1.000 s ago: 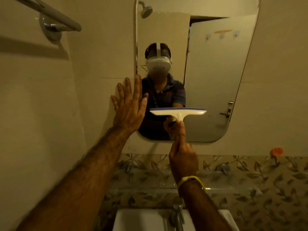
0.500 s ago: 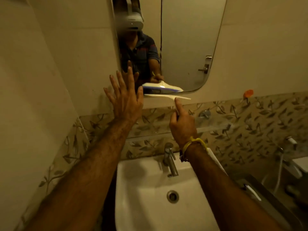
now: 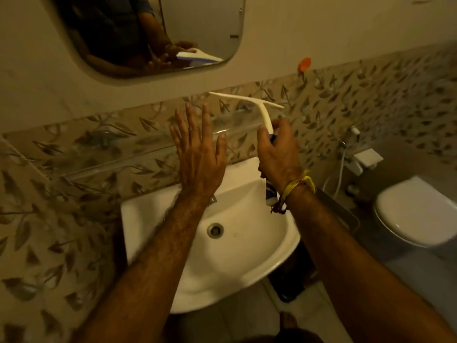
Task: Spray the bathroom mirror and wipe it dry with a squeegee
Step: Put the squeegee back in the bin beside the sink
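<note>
squeegee [image 3: 249,105]: off the glass, blade up over the sink [image 3: 158,209] | mirror [image 3: 197,26]: above, dryness unreadable | right hand [image 3: 278,154]: wrapped round its handle | left hand [image 3: 197,154]: fingers spread, empty | progress: probably between strokes or finishing

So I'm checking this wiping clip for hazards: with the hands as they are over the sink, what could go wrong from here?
1. The right hand grips the squeegee by the low end of its handle, apparently along with a blue and white object; either might slip into the basin.
2. The squeegee is off the mirror, over the tiles, so any wet patches may dry streaky.
</note>
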`<state>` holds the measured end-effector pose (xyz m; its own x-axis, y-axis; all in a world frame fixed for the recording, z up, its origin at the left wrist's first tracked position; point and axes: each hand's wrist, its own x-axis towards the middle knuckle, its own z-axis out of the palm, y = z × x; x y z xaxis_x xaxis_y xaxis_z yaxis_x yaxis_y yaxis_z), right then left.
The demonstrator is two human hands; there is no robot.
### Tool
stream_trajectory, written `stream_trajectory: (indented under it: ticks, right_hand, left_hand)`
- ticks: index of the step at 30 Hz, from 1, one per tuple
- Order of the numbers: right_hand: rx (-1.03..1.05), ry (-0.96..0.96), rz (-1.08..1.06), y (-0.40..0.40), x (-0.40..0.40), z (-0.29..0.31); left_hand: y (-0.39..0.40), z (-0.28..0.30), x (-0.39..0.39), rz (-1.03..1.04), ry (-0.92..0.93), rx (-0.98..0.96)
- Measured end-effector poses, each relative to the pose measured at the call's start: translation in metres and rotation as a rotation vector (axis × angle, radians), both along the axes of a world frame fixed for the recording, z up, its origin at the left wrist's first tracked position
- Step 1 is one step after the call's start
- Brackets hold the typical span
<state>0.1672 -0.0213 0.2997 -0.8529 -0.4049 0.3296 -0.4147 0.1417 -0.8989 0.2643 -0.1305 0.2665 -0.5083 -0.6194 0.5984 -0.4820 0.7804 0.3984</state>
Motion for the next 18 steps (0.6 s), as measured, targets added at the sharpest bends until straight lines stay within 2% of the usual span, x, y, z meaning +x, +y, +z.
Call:
stream_trajectory:
  ticks: [3, 6, 9, 15, 18]
  right_hand:
    - [-0.025, -0.031, -0.064, 0.03, -0.028, -0.013]
    - [-0.011, -0.087, -0.132, 0.062, -0.064, -0.034]
    - [0.043, -0.144, -0.183, 0.093, -0.105, -0.057]
    - [0.201, -0.274, -0.239, 0.149, -0.185, -0.115]
    - [0.336, -0.344, -0.275, 0.178, -0.231, -0.158]
  left_hand:
    - [0.035, -0.028, -0.025, -0.119, 0.102, 0.029]
    - [0.068, -0.064, -0.06, -0.213, 0.077, 0.107]
    - [0.096, -0.1, -0.104, -0.228, -0.142, 0.273]
    - [0.118, -0.167, -0.189, -0.183, -0.702, 0.423]
    - [0.123, -0.199, -0.217, -0.096, -0.814, 0.575]
